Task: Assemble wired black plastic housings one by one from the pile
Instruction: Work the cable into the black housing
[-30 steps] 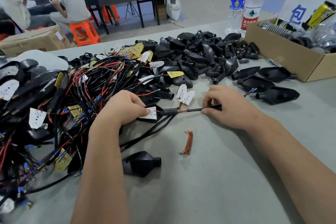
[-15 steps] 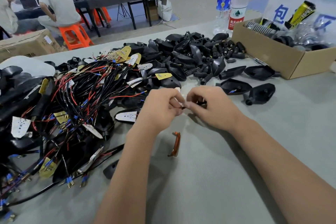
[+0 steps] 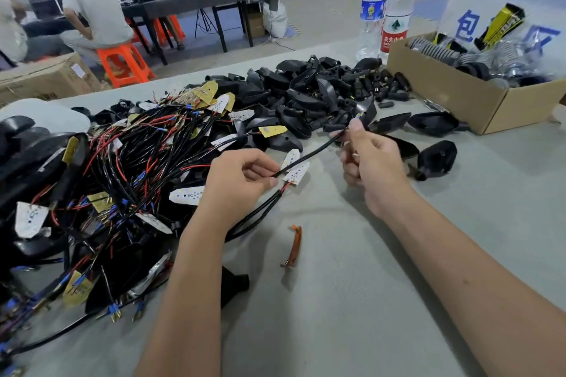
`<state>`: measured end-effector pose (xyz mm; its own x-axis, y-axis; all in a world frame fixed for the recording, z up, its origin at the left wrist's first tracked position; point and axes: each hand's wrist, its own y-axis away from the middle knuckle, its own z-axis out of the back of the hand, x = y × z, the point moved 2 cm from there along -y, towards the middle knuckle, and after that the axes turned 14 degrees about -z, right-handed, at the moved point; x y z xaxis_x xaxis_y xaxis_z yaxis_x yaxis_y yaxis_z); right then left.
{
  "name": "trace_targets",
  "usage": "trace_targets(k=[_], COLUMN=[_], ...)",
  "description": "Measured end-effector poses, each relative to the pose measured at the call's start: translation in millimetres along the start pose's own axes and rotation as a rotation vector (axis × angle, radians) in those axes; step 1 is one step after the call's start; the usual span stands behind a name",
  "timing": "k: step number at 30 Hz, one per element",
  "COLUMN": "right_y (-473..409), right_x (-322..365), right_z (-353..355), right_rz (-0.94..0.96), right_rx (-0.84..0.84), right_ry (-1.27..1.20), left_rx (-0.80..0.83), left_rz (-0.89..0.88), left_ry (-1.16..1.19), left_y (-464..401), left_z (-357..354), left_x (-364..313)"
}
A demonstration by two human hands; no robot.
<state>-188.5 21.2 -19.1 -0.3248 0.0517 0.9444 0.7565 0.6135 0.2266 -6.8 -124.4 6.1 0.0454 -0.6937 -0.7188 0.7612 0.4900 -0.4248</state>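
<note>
The left hand (image 3: 242, 180) pinches a black cable (image 3: 309, 154) in a narrow grip; the right hand (image 3: 372, 159) grips its far end, raised. Left of both grips lies the wired pile (image 3: 128, 168) on the counter (image 3: 352, 300).

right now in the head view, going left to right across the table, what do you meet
tangle of wired parts → left hand → orange clip → right hand → loose black housing → cardboard box

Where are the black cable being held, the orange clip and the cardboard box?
black cable (image 3: 309, 155): head view, mid-span between the hands.
orange clip (image 3: 295, 246): head view, its middle.
cardboard box (image 3: 441, 92): head view, front wall.
</note>
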Motion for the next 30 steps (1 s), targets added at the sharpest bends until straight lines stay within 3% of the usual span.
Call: trace_targets(k=[4,14,21,26,30], right_y=[-2,1,5,4,1], right_x=[4,5,8,11,10], right_z=[6,7,5,5,8], right_rz=[0.104,0.088,0.047,0.053,0.049], right_rx=[0.051,0.014,0.025,0.036,0.003], right_ry=[-0.102,-0.276,-0.359,-0.463,-0.504], left_rx=[0.039,0.031,0.12,0.068,0.028], left_rz=[-0.01,-0.032,-0.037,-0.038,-0.042], left_ry=[-0.025,-0.08,-0.245,-0.311,-0.222], left_y=[2,2,3,1,0], left_z=[3,8,9,19,24], left_x=[0,2,4,0,-5])
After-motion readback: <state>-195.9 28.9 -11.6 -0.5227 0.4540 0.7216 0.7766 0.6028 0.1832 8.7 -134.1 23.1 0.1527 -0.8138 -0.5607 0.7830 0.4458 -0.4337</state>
